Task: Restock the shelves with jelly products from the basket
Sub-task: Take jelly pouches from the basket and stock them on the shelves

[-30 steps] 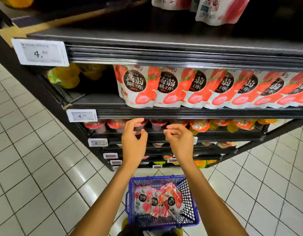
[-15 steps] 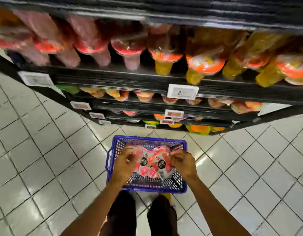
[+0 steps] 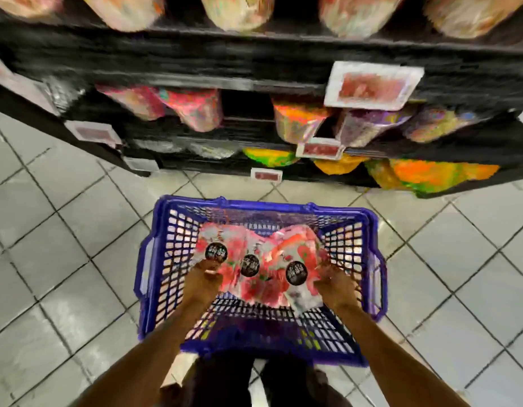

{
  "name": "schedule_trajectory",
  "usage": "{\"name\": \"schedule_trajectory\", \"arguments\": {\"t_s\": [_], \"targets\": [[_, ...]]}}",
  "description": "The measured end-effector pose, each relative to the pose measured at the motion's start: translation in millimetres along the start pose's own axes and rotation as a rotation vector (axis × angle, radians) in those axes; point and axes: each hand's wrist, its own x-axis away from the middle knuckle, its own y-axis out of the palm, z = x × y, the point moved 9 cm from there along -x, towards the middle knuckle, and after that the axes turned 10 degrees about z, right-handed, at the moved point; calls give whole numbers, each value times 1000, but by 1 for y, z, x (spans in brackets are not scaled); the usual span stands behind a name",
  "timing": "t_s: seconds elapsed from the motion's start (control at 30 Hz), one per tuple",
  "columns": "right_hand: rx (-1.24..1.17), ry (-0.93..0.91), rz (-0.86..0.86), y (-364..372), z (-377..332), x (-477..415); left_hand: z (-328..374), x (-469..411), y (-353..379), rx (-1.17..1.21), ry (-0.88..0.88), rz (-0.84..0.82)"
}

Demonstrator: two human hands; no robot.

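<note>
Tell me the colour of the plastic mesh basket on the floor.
Blue, best seen in the head view: the plastic mesh basket holds red-and-white jelly packs.

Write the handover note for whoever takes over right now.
Left hand: inside the blue basket, at the left edge of the jelly packs; grip too blurred to tell.
Right hand: at their right edge; same doubt.
The basket sits low in front of the shelves.
Done: no pack lifted out yet.
Left: lift the packs, place them on the shelves.
</note>
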Motion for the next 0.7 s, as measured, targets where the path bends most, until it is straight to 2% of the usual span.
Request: {"name": "schedule_trajectory", "arguments": {"t_s": [0.07, 0.2, 0.3, 0.33, 0.4, 0.57, 0.7], "targets": [[25, 22, -14, 23, 11, -18, -24, -20, 28, 17, -50, -54], [185, 25, -42, 70, 30, -38, -45, -47, 77, -75, -11, -110], [395, 80, 37, 86, 43, -44, -58, -64, 82, -360, 28, 70], [403, 119, 49, 90, 48, -44, -62, -66, 78, -423, -9, 141], [324, 156, 28, 97, 48, -39, -72, -70, 79, -423, -100, 144], [208, -47, -16, 99, 28, -23, -81, -69, 80, -346, -169, 101], [174, -204, -127, 105, 9, -7, -77, -61, 79, -333, -66, 37]]}}
